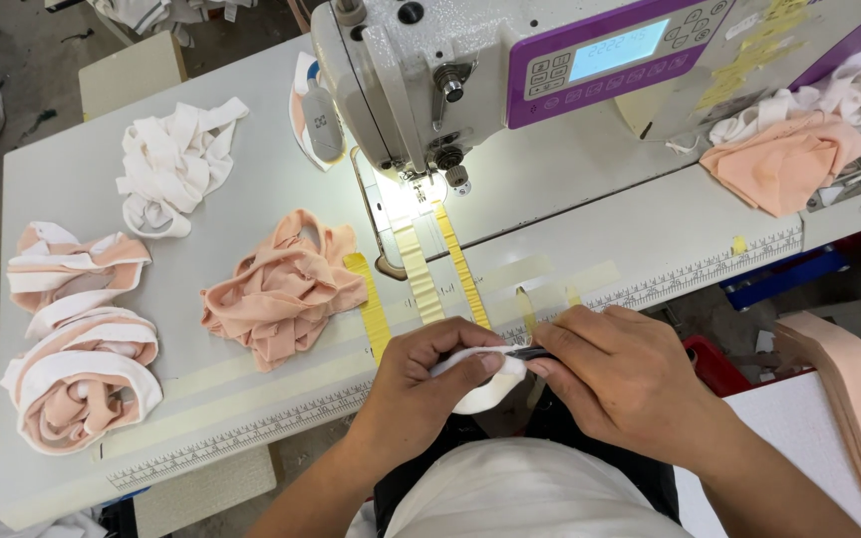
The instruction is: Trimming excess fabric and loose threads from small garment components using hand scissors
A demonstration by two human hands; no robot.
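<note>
My left hand pinches a small white fabric piece just in front of the table's near edge. My right hand grips a small dark tool, probably snips, with its tip against the white piece. Both hands meet below the sewing machine, whose lit needle area lies straight ahead. A peach pile of fabric strips rests on the table left of my hands.
White strips lie at the far left, peach-and-white bundles at the left edge. Peach and white cloth sits right of the machine. Yellow tape guides and a ruler strip mark the table. A peach band hangs at right.
</note>
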